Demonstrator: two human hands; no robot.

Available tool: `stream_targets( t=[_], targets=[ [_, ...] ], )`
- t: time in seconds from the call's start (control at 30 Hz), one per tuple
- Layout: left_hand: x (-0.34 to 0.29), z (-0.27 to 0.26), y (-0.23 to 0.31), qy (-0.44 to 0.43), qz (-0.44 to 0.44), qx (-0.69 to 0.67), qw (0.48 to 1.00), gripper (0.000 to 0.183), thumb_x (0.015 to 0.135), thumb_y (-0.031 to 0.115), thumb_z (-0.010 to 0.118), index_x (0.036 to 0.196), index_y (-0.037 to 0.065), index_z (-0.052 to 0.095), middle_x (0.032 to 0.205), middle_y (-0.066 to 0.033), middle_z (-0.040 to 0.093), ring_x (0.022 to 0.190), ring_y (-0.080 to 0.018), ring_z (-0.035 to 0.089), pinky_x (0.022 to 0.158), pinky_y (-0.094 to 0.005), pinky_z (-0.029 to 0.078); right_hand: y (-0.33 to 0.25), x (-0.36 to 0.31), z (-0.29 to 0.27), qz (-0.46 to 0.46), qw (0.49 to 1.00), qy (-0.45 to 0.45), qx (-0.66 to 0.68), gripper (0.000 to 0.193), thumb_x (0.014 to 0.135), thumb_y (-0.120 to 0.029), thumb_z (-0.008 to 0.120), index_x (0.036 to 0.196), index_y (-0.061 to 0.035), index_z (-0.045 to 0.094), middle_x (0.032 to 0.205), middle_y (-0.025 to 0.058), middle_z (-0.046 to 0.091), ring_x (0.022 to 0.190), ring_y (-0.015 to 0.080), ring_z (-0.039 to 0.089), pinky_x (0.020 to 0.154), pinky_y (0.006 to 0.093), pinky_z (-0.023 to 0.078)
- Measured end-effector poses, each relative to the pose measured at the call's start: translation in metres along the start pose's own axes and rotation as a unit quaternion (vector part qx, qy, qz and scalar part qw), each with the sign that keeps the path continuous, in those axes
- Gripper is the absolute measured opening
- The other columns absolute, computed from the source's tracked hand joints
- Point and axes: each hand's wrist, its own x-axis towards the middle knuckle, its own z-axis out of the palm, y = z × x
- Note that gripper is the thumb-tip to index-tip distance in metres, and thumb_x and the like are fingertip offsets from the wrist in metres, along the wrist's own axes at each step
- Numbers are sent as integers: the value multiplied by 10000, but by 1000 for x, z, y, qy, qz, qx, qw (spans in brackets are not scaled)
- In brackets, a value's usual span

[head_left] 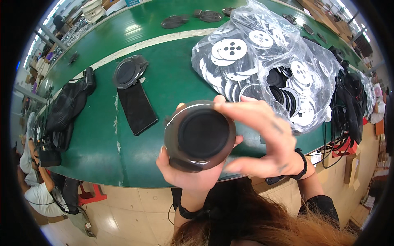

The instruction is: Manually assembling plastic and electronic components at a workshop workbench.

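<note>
Above the near edge of the green bench, my left hand (193, 178) grips a round smoky plastic housing (172, 141) from below, fingers curled around its rim. A black round pad (203, 133) sits in the middle of the housing's upper face. On the right, my right hand (275, 137) is curved with thumb and forefinger apart. Its forefinger reaches the housing's upper right rim, and the thumb stands off the lower right side. Just beyond lies a clear plastic bag (246, 57) full of white discs with black dots, its torn opening showing black-edged discs (287, 96).
A similar round dark housing (127, 74) lies left on the green bench (98, 143), touching a flat black rectangular thing (137, 108). Black mesh bundles (67, 104) lie at the far left. More dark housings (174, 21) rest beyond the pale strip. Black cables (338, 119) hang at right.
</note>
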Motion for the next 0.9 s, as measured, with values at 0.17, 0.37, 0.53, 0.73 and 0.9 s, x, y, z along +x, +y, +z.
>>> stream_targets(
  t=[0.17,0.37,0.53,0.73,0.9],
  targets=[
    [-1,3,2,32,-12,106,994,603,820,515,242,1228,120,443,1168,-143,519,991,-340,560,766,-501,504,13,5,7,11,994,88,58,359,766,-73,654,1104,6,562,1019,156,586,927,246,584,802,315,460],
    [-2,-1,5,148,30,249,957,711,843,557,160,1088,-11,510,966,-139,611,882,-282,605,710,-355,549,15,1,12,205,927,2,314,210,828,-90,620,998,30,592,918,88,618,829,103,577,745,248,469],
    [-1,-7,7,118,138,423,888,485,849,382,430,1134,-10,448,993,-144,579,879,-225,598,687,-309,553,14,3,12,238,912,14,334,146,836,-88,621,899,41,592,816,43,635,750,62,576,698,207,467],
    [-6,1,13,75,101,432,893,430,761,95,607,1128,-7,407,1014,-150,545,901,-216,589,698,-313,551,13,4,7,270,896,-9,353,158,836,-113,627,875,35,591,786,43,631,731,57,573,679,207,467],
    [-5,-6,15,76,117,458,878,379,778,113,583,1098,-6,419,1021,-161,540,903,-227,590,677,-317,558,14,5,8,284,889,-3,361,183,850,-142,614,880,36,586,802,49,628,749,60,571,679,207,463]
  ],
)
